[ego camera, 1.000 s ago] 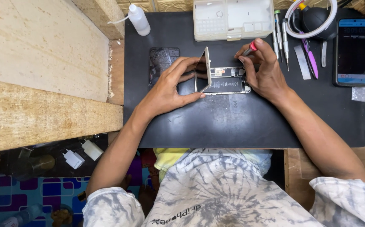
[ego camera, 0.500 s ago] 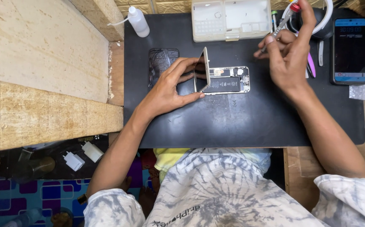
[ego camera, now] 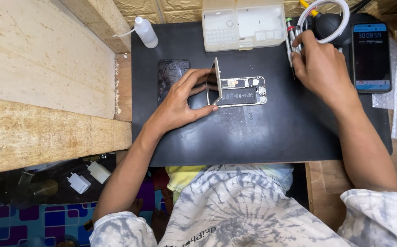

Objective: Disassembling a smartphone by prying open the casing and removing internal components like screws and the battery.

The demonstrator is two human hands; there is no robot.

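Observation:
An opened smartphone (ego camera: 242, 90) lies on a black work mat (ego camera: 253, 137), its insides and battery exposed. Its screen panel (ego camera: 215, 81) stands lifted upright on the phone's left edge. My left hand (ego camera: 180, 103) holds that screen panel upright, fingers wrapped around it. My right hand (ego camera: 319, 66) has reached to the mat's far right, where its fingers rest on a row of small screwdrivers and tools (ego camera: 292, 34). Whether it grips one of them is hidden by the fingers.
A white parts box (ego camera: 243, 23) sits at the mat's far edge, a squeeze bottle (ego camera: 145, 32) to its left. A dark cracked phone panel (ego camera: 171, 73) lies left of my hand. A lit phone (ego camera: 371, 55) and a black air blower (ego camera: 331, 25) sit at right.
My right hand left the opened phone and moved up and right to the tool row by the blower. The left hand kept holding the screen upright.

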